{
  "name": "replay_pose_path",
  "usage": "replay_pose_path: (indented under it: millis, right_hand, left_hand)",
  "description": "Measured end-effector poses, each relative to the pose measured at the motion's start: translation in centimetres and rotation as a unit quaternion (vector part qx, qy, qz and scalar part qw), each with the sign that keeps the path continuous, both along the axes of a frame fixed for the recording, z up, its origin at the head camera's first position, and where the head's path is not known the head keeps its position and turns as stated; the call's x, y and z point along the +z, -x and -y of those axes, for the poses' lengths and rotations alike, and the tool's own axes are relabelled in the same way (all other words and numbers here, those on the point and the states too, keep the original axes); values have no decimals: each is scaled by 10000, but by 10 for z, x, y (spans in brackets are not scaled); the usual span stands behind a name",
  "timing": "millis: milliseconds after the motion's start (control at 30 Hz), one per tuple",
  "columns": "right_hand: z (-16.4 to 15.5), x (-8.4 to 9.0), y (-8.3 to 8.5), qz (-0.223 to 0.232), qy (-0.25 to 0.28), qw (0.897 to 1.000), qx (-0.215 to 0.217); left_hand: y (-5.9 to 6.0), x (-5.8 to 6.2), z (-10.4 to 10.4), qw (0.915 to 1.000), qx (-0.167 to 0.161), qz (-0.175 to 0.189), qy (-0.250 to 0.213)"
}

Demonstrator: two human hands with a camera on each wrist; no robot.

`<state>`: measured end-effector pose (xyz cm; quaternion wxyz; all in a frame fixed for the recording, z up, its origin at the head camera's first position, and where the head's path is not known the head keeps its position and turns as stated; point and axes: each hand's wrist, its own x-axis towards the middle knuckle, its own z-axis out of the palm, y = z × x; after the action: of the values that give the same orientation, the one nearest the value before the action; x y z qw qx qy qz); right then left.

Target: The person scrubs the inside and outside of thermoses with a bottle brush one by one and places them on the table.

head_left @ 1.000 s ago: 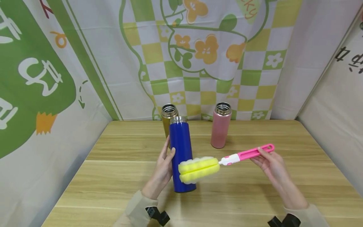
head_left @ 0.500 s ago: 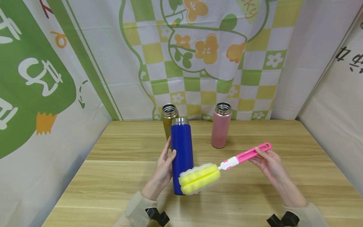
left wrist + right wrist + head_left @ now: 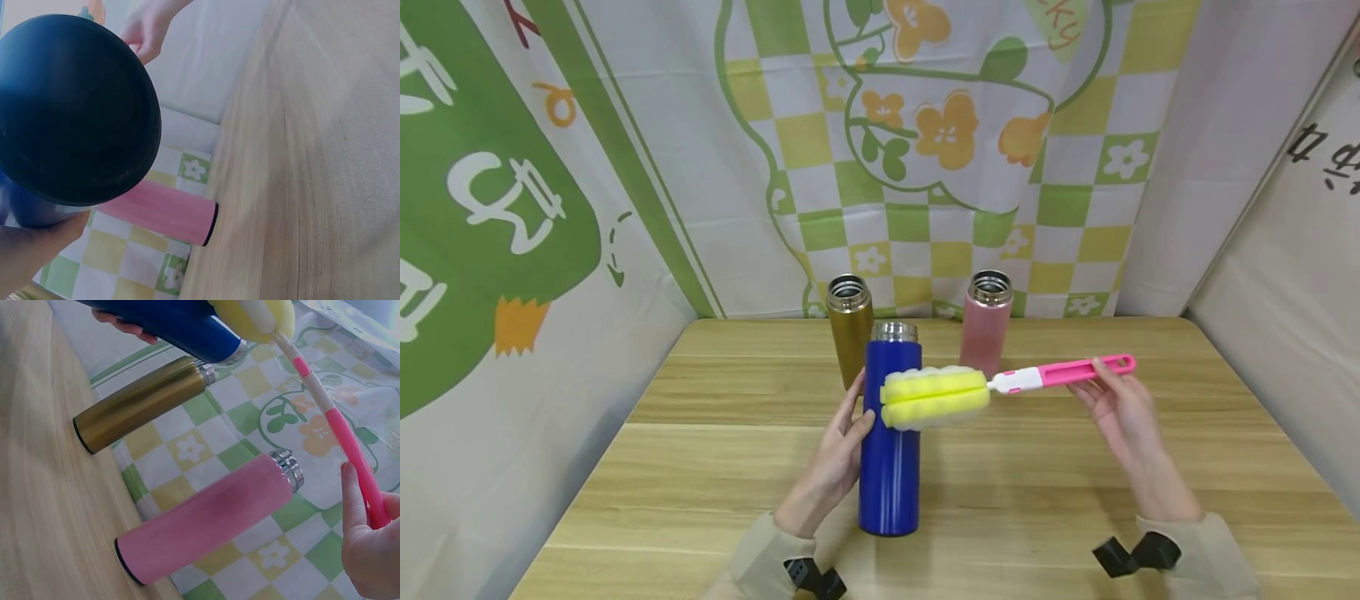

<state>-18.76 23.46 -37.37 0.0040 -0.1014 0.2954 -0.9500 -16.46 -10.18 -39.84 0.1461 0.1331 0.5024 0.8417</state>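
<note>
Your left hand point(image 3: 842, 446) curls around the blue bottle point(image 3: 891, 437), which stands upright on the wooden table point(image 3: 700, 467) at the middle of its near half. Your right hand point(image 3: 1118, 404) pinches the pink handle of the bottle brush point(image 3: 1000, 386), whose yellow sponge head lies across the blue bottle just below its open rim. Behind the blue bottle stand a gold bottle point(image 3: 849, 328) and a pink bottle point(image 3: 987, 321), both uncapped.
</note>
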Motion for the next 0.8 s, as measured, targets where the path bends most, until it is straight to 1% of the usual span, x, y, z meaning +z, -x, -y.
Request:
replay_pose_path:
  millis: [100, 267, 467, 600, 700, 800]
  right_hand:
    - [-1, 3, 2, -49, 298, 9995, 3]
    - [-2, 7, 5, 116, 588, 9981, -102]
    - [-3, 9, 7, 301, 927, 9949, -247]
    - [-3, 10, 7, 414, 1006, 9935, -326]
    - [-3, 10, 6, 475, 1017, 9930, -362]
    - [-4, 9, 5, 517, 1148, 9914, -349]
  left_hand:
    - [-1, 1, 0, 9999, -133, -1, -77]
    - [-3, 0, 1, 9993, -322, -127, -149]
    - [-5, -1, 1, 9989, -392, -147, -203]
    - [-5, -2, 2, 9992, -389, 4, -91]
    - [-6, -2, 1, 9989, -396, 231, -50]
    - [-7, -2, 0, 9982, -441, 396, -36]
